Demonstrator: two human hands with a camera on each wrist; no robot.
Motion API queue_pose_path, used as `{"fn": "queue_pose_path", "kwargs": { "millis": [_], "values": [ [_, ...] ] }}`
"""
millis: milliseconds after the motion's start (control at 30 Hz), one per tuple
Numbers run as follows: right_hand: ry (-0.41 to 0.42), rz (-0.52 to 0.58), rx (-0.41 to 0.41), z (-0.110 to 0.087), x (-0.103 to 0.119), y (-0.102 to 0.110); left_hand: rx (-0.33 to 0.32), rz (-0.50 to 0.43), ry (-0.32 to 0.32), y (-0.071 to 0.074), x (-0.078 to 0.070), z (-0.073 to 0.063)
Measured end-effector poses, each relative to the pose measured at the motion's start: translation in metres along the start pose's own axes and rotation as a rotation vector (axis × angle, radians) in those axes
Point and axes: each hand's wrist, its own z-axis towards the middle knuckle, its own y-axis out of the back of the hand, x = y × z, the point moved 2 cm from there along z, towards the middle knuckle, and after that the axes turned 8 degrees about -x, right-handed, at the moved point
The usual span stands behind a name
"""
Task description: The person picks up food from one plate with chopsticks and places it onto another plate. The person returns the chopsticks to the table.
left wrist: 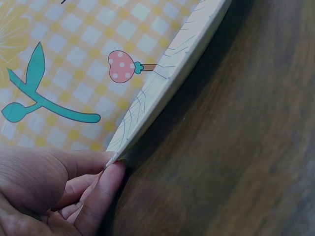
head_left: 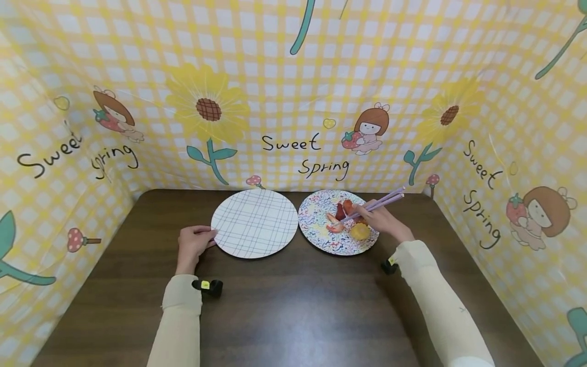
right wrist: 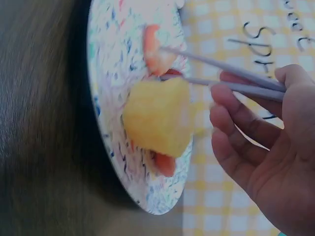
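My left hand (head_left: 192,243) pinches the left rim of a round white plate (head_left: 255,224) with blue grid lines, thumb above and fingers beneath in the left wrist view. A pair of light purple chopsticks (head_left: 377,205) is held in my right hand (head_left: 387,223), over a second round plate (head_left: 316,238) with multicoloured speckles. Their tips meet an orange-and-white shrimp (right wrist: 158,54), one on each side of it in the right wrist view. A chunky yellow food piece (head_left: 359,232) lies nearer the front of that plate, and several red-orange pieces (head_left: 348,206) lie behind.
Both plates stand side by side at the back of a dark wooden table (head_left: 284,311). A yellow-and-white checked cloth (head_left: 275,102) with printed flowers and figures hangs behind and on both sides. Each wrist wears a small black camera (head_left: 213,288).
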Motion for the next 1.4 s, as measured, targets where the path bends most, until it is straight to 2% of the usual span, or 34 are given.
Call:
{"fn": "queue_pose_path", "kwargs": {
  "millis": [167,300,433,700,900,1000,1133,1300,1400],
  "values": [
    [-0.022,0.072,0.081,0.002,-0.006,-0.003,-0.005,0.005,0.007,0.000,0.000,-0.001],
    [0.008,0.097,0.096,0.002,-0.001,-0.004,-0.010,0.009,0.008,-0.001,0.001,0.000],
    [0.057,0.069,0.040,0.000,0.007,-0.006,-0.015,0.006,0.000,-0.001,0.001,0.000],
    [0.121,-0.086,-0.079,-0.007,0.016,-0.007,-0.016,0.014,0.002,-0.001,0.000,0.001],
    [0.171,-0.063,-0.120,-0.008,0.025,-0.002,-0.011,0.017,0.001,-0.001,0.000,0.001],
    [0.149,-0.005,-0.128,-0.005,0.021,-0.004,-0.011,0.014,0.006,0.000,0.001,0.001],
    [0.057,0.038,-0.115,0.004,0.012,-0.009,-0.011,0.009,0.006,0.001,0.001,0.001],
    [-0.039,0.025,-0.025,0.011,0.002,-0.014,-0.006,0.004,0.011,0.000,0.000,0.000],
    [-0.044,0.045,0.025,0.014,0.001,-0.014,0.000,0.012,0.012,0.000,-0.002,-0.001]
  ]
}}
